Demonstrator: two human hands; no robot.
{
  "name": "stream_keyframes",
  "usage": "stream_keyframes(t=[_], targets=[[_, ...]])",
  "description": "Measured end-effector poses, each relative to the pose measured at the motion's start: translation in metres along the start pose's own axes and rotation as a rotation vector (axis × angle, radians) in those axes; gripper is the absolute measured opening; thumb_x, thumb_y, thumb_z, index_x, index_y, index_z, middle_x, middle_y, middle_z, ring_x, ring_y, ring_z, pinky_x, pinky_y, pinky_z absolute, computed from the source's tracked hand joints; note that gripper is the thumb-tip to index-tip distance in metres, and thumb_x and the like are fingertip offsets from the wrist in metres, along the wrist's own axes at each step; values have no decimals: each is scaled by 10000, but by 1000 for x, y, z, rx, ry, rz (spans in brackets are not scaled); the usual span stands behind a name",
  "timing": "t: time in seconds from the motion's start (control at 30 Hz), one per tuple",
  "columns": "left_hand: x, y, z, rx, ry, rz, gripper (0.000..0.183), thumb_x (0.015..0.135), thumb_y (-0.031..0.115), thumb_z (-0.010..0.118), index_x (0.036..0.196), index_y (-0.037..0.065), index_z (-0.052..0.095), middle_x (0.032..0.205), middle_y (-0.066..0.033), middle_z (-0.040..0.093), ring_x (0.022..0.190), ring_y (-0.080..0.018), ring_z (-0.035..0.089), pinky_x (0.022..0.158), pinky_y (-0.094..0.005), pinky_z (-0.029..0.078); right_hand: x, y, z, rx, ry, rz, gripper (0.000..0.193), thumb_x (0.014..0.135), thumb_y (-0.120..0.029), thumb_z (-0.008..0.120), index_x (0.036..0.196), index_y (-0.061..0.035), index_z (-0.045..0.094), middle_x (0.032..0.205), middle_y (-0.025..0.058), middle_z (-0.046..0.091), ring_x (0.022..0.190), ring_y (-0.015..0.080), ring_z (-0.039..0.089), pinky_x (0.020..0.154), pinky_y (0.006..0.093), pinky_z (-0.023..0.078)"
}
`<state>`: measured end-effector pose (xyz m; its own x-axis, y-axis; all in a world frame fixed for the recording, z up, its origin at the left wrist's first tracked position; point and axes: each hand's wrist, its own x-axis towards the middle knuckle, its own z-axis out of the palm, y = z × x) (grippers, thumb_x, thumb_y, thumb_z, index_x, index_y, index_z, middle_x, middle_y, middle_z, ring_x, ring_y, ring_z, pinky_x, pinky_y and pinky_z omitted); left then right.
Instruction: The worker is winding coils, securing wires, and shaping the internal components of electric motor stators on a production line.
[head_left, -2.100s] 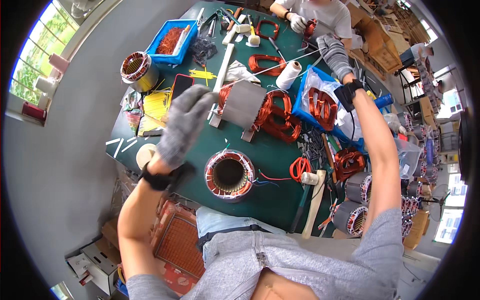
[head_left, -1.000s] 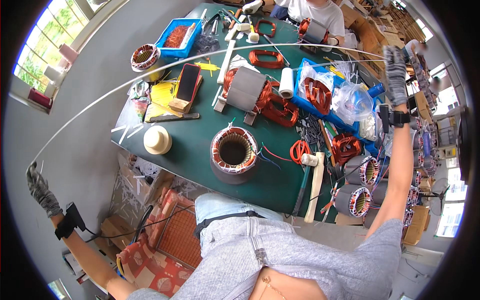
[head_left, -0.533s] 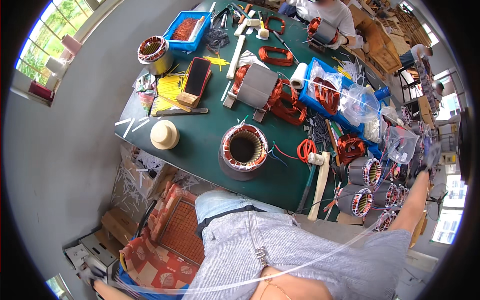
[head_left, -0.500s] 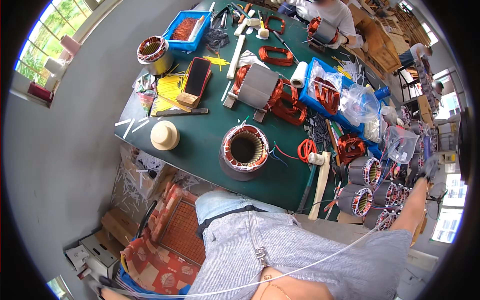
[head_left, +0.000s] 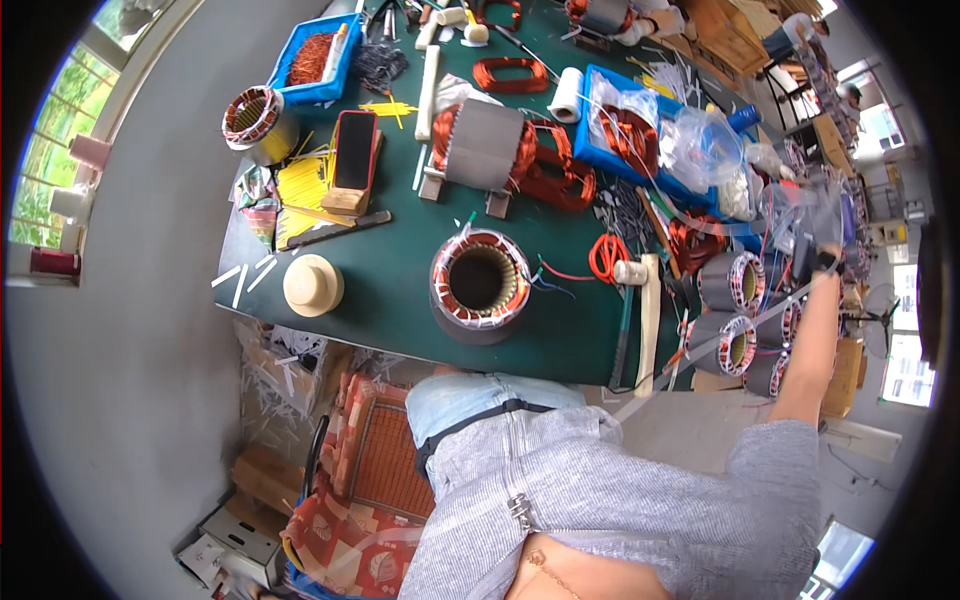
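So your green workbench (head_left: 385,330) has a smooth top with a faint sheen. The stator (head_left: 480,322) by the near edge is matt grey metal outside, with shiny enamelled-looking copper and white lacing round the rim. Your loose copper coils (head_left: 560,182) are properly glossy, while the stator core (head_left: 485,145) beside them is dull, finely ridged metal. Toward the left edge, your phone (head_left: 354,150) is slick black glass. Mallet handle (head_left: 648,325) near the right corner: smooth pale wood. Your blurred strip (head_left: 637,405) looks like translucent plastic, and your shirt (head_left: 600,490) is soft ribbed cloth.
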<state>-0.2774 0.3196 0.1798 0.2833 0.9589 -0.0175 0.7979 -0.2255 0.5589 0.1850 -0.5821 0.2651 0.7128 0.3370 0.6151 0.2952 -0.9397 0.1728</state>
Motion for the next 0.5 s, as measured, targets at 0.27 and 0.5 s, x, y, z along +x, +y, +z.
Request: stream_keyframes(t=[0.27,0.5], targets=[[-216,260,126,-444,-664,565,430,793,23,515,1224,36,513,1287,-78,487,1111,-175,501,925,-270,413,-38,-313,3,17,-368,-150,390,851,-92,432,1237,-43,457,901,84,588,812,227,597,691,343,481],[-356,293,258,-744,-1681,372,250,879,144,582,1056,-10,495,825,3,541,715,-50,496,640,-183,426,-77,-356,24,293,-337,-7,340,822,-84,469,1159,-89,510,724,70,588,599,200,607,473,324,467]])
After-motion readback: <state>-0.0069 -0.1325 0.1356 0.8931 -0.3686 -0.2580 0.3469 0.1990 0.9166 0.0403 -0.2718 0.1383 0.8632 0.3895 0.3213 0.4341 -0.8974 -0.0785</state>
